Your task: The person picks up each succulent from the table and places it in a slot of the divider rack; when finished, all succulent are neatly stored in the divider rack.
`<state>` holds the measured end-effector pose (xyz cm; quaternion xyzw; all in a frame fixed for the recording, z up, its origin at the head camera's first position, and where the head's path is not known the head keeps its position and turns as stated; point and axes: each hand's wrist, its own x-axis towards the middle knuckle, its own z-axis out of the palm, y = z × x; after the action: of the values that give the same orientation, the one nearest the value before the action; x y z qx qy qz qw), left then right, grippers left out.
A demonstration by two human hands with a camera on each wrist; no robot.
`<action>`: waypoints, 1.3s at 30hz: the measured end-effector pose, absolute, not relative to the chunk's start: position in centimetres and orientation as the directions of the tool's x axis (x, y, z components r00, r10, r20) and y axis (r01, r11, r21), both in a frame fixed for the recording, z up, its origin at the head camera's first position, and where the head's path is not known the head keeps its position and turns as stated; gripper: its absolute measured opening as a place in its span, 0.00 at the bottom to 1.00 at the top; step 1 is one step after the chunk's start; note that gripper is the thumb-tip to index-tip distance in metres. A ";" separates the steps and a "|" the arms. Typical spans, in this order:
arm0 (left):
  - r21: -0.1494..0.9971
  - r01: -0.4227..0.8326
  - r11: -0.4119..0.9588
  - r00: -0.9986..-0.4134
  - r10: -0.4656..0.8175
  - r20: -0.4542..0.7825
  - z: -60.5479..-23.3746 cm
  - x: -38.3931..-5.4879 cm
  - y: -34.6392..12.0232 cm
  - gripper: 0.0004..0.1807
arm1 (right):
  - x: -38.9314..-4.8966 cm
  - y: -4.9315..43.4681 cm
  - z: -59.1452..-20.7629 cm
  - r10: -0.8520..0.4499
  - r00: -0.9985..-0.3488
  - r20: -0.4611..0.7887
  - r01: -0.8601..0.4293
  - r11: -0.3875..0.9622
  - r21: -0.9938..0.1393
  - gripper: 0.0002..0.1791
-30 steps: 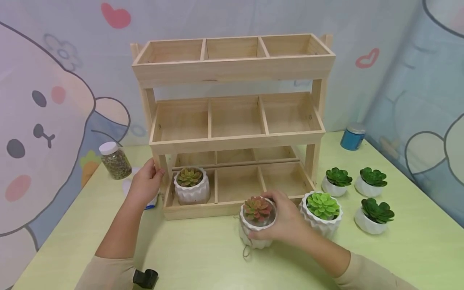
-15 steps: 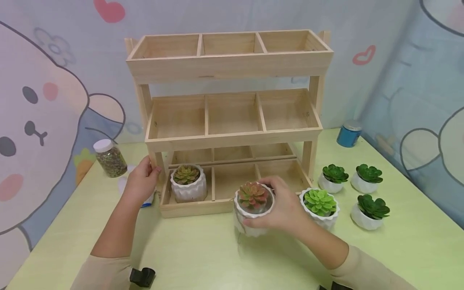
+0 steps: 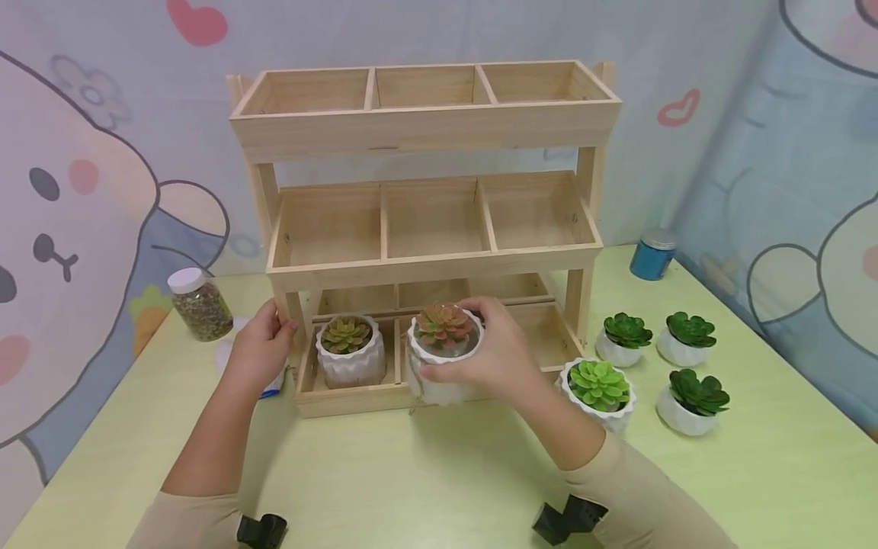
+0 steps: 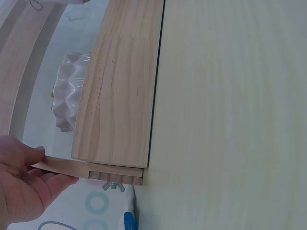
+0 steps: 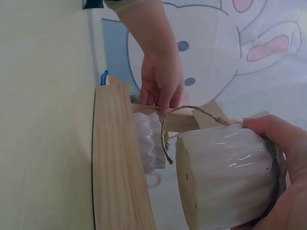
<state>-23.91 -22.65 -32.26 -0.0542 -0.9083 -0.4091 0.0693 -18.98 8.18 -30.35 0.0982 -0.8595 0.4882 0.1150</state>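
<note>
Rack (image 3: 425,131): three tiers, reference for everything below.
Right hand (image 3: 499,358): fingers clamped round the white pot (image 3: 428,381) from the side, likely to spare the red succulent (image 3: 440,323) inside.
White pot: raised clear of the worktop (image 3: 329,480), in front of the rack's bottom tier, near its middle bin; loose twine (image 5: 199,110) hanging off it.
Left hand (image 3: 261,349): fingers pinching the rack's left upright (image 4: 64,166), presumably bracing it.
Potted succulent (image 3: 351,364): upright, rack's bottom-left bin; divider probably limits sliding.
Lime plant (image 3: 598,386): beside the rack's front-right corner, within right-hand reach, I'd guess.
</note>
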 end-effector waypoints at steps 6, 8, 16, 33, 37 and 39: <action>0.732 0.148 0.666 -0.985 0.035 0.168 -32.3 -23.9 -22.6 0.25 | -21.1 7.2 -30.5 -0.002 -0.954 0.299 -0.267 0.456 -0.849 0.48; 0.722 0.147 0.676 -0.985 0.031 0.171 -32.2 -23.8 -22.7 0.24 | -21.7 6.8 -30.8 0.020 -0.953 0.301 -0.259 0.460 -0.850 0.49; 0.705 0.159 0.691 -0.980 0.025 0.196 -32.1 -23.7 -22.9 0.22 | -23.6 5.4 -32.7 0.058 -0.938 0.343 -0.267 0.509 -0.818 0.51; 0.722 0.165 0.672 -0.980 0.032 0.195 -32.2 -23.9 -22.5 0.25 | -25.1 4.9 -35.3 0.143 -0.950 0.277 -0.160 0.540 -0.826 0.51; 0.730 0.165 0.663 -0.981 0.031 0.194 -32.3 -23.9 -22.5 0.24 | -25.4 5.0 -35.8 0.144 -0.952 0.271 -0.154 0.540 -0.827 0.50; 0.731 0.165 0.663 -0.980 0.030 0.195 -32.3 -23.9 -22.5 0.24 | -25.5 5.0 -36.0 0.144 -0.953 0.267 -0.149 0.542 -0.827 0.49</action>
<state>-23.92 -22.51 -32.32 -0.0538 -0.9079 -0.4072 0.0830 -25.48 5.03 -36.01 0.0014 -0.8646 0.4785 0.1534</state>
